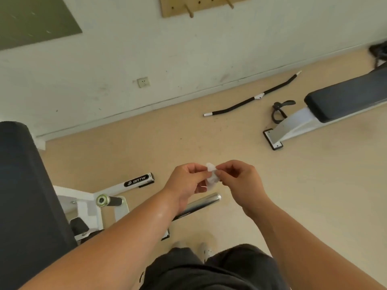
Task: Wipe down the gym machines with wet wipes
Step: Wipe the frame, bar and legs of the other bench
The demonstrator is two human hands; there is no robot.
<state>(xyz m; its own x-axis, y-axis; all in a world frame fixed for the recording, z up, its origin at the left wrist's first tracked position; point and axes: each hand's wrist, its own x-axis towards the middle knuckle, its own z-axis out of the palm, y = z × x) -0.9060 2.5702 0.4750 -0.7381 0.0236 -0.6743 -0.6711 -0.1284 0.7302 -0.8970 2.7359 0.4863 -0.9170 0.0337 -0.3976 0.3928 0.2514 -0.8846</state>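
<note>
While both hands meet just below the middle of the frame, a small white wipe (212, 176) is caught between them, held in the air above the floor (314, 185) and touching no machine. The left hand (187, 182) pinches it from the left with thumb and curled fingers, and the right hand (240, 183) pinches it from the right in the same way; neither hand is spread.

The wipe is bunched into a crumpled wad, not opened flat. Its long axis runs roughly top to bottom in the frame, with one end poking up above the fingertips and the other hanging down between the palms. How it is folded is too small to tell.

This looks like the readying step: the wipe is being pulled open or rearranged, and no surface is being wiped yet. The next move seems to call for drawing the two pinches apart to spread the sheet, then passing it to one hand and carrying it to a machine. The nearest candidates are the black pad (23, 195) along the left edge, the white frame (117, 188) beside it, and the chrome bar (206, 200) just below the hands. A bench (345, 101) stands at the upper right, well apart, with a curved bar (251, 99) lying on the floor by the wall.
</note>
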